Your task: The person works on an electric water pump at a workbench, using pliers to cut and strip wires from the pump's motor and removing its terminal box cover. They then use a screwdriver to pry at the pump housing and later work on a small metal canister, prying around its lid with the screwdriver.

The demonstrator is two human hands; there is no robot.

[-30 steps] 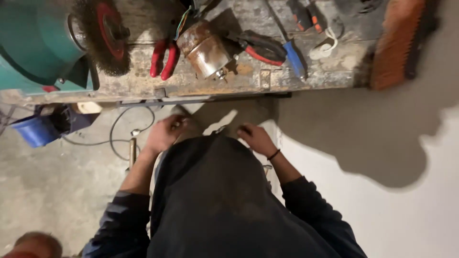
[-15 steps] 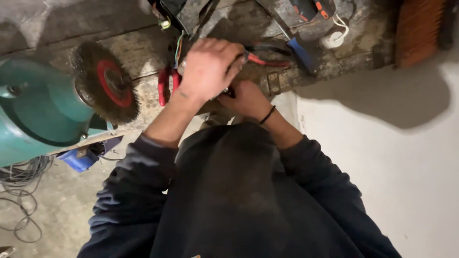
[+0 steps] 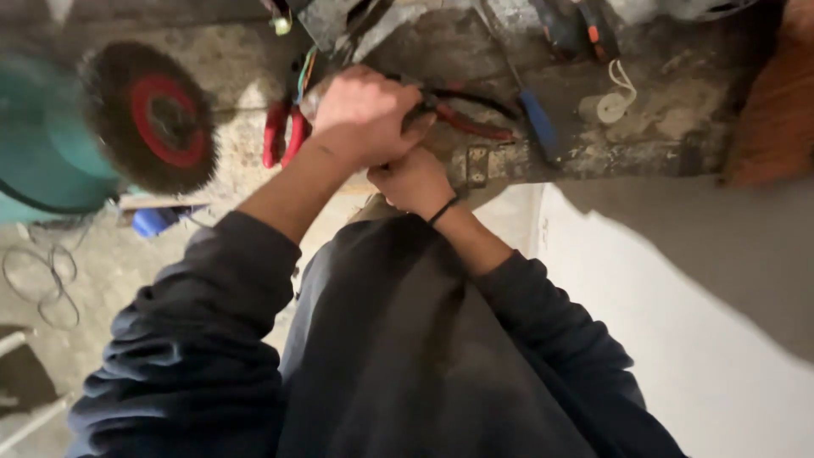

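Observation:
My left hand [image 3: 360, 114] is clamped over a rusty metal cylinder [image 3: 310, 100] at the front edge of a dirty workbench [image 3: 593, 148]. Only a sliver of the cylinder shows by my knuckles. My right hand [image 3: 414, 180] is curled into a fist just below the left one, touching it at the bench edge; what it grips is hidden. A black band circles my right wrist. Coloured wires [image 3: 303, 64] run up from the cylinder. My dark sleeves and torso fill the lower view.
Red-handled pliers [image 3: 284, 136] lie left of my hands, black-and-red pliers [image 3: 475, 119] and a blue-handled screwdriver [image 3: 538, 127] to the right. A wire wheel brush [image 3: 153, 114] on a green machine [image 3: 42, 144] sticks out at left. A white wall [image 3: 678, 322] is at right and loose cable [image 3: 42, 284] lies on the floor.
Both hands rose from below the bench up to its edge. My left hand closed over the cylinder and pulled it toward the edge, and the right fist tucked in under it.

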